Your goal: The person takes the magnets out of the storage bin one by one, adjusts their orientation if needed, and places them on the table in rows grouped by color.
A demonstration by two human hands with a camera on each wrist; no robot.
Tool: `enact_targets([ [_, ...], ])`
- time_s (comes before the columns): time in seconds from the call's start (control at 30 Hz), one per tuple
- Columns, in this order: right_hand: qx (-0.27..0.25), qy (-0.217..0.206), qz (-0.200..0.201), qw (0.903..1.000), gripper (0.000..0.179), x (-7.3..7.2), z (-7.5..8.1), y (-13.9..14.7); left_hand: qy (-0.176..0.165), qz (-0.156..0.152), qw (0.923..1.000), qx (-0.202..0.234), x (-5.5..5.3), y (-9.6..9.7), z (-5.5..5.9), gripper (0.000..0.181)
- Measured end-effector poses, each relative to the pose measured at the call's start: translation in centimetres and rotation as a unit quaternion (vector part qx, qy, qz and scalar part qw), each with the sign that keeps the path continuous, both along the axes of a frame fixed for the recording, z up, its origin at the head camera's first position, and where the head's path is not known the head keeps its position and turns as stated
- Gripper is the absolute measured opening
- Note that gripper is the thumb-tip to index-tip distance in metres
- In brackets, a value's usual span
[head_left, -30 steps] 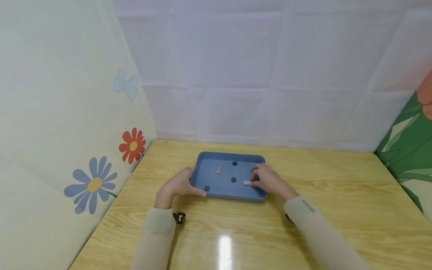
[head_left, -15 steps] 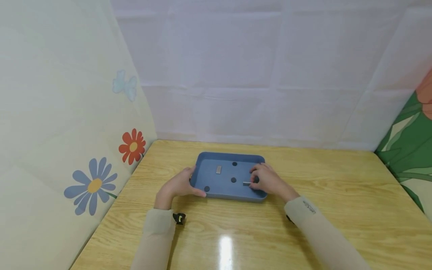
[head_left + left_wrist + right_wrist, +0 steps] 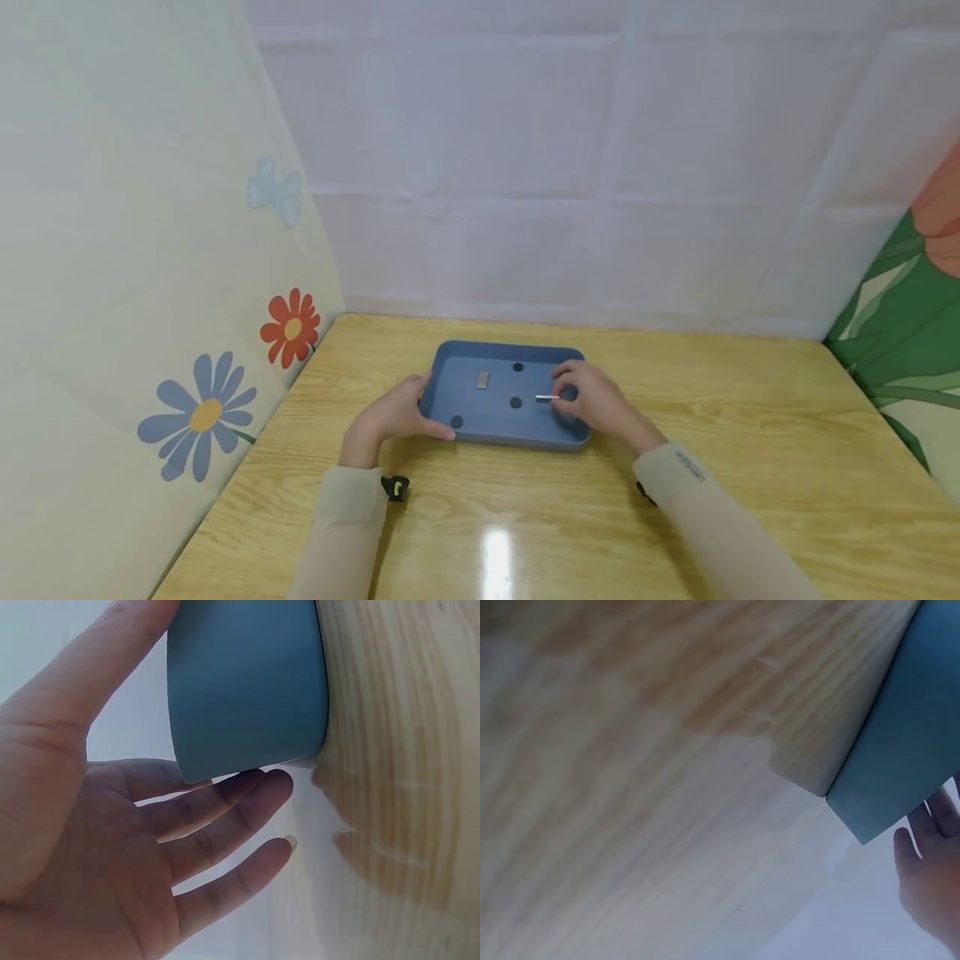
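Blue tray (image 3: 900, 735) and right hand (image 3: 932, 881), cut off in right wrist view

Tray (image 3: 517, 440), qty 1: on table (image 3: 712, 367), in front of you. Yr L hand (image 3: 396, 412): at tray's L side, thumb by front L corner. Yr R hand (image 3: 595, 401): over tray's R end.
Tray contents: discs, 3: front disc (image 3: 457, 422), near front L corner; mid disc (image 3: 515, 402), approx. ctr; back disc (image 3: 518, 367), behind it. Loose bar (image 3: 482, 381): L of back disc.
Held bar (image 3: 545, 398): betw. mid disc & yr R hand, in fingertips.
Backdrop (image 3: 480, 167): behind table.
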State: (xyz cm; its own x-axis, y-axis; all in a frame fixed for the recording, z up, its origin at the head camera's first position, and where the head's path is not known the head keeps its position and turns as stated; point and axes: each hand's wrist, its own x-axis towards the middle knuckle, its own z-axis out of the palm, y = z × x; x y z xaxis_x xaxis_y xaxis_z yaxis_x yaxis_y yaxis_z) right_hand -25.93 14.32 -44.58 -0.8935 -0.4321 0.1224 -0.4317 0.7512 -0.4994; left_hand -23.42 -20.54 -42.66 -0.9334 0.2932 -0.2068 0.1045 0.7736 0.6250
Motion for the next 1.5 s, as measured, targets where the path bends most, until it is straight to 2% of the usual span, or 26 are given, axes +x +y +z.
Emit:
enact_targets([
  [0.33,-0.035,0.021,-0.022,0.9989,0.006,0.3,0.7,0.3,0.001,0.003,1.0000,-0.003,-0.1,0.0,-0.1,0.135],
  [0.73,-0.034,0.068,-0.027,0.9967,0.008,0.6,1.6,1.5,0.003,0.003,1.0000,-0.003,0.2,0.0,0.0,0.135],
  [0.93,-0.050,0.039,-0.047,0.9969,0.005,0.9,2.0,2.4,0.003,0.004,1.0000,-0.008,0.0,0.0,-0.1,0.135],
  [1.37,-0.050,0.063,-0.061,0.9949,0.005,0.8,2.2,4.9,0.004,-0.004,0.9999,-0.012,-0.2,0.1,-0.3,0.135],
  [1.5,-0.044,0.052,-0.065,0.9956,0.004,0.7,2.3,5.7,0.005,-0.005,0.9999,-0.010,-0.3,0.0,-0.3,0.135],
])
